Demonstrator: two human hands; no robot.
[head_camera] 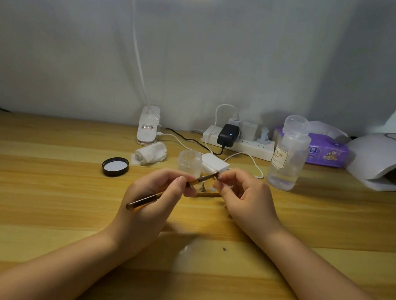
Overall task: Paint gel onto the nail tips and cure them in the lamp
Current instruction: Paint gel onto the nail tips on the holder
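Mid-task by the look of it: open gel jar (189,162) stands uncapped, its black lid (115,166) lying well left of the jar, and the curing lamp (388,161) far right of the jar has something inside, too dark to identify. Left hand (151,201) pinches the brush (173,192) mid-handle just in front of the jar, bristle end angled up toward the right hand (241,196). Right hand's fingertips (221,178) pinch at the brush tip; whether they hold a nail tip, cannot tell. Painting and curing likely still to do.

Wooden table (35,178), black lid (115,166), clear jar (189,162), bottle (288,157), power strip (243,144), nail lamp (388,161)
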